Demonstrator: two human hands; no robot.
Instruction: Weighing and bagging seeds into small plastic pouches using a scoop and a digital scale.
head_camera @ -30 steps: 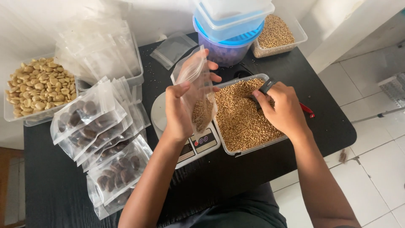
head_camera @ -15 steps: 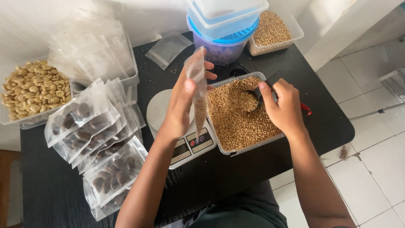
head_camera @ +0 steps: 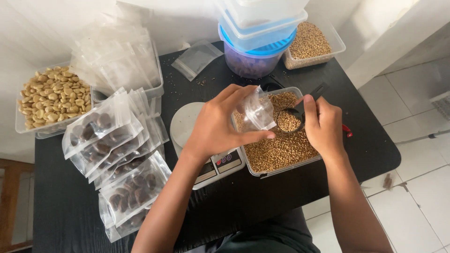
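Observation:
My left hand [head_camera: 220, 124] holds a small clear plastic bag [head_camera: 258, 111] open above a clear tub of small tan seeds [head_camera: 281, 150]. My right hand [head_camera: 322, 124] grips a black scoop [head_camera: 289, 119] filled with the same seeds, level with the bag's mouth and just right of it. A white kitchen scale [head_camera: 197, 129] stands to the left of the tub, partly hidden under my left forearm.
Filled clear bags of dark brown pieces [head_camera: 112, 154] fan out at the left. A tray of pale beans [head_camera: 49, 98], a box of empty bags [head_camera: 119, 61], stacked lidded tubs [head_camera: 258, 33] and another seed tub [head_camera: 311, 44] stand at the back. The black table [head_camera: 370, 140] ends at the right above tiled floor.
My right hand has lifted the scoop, full of seeds, out of the tub up to the bag. My left hand has tilted the bag toward the scoop.

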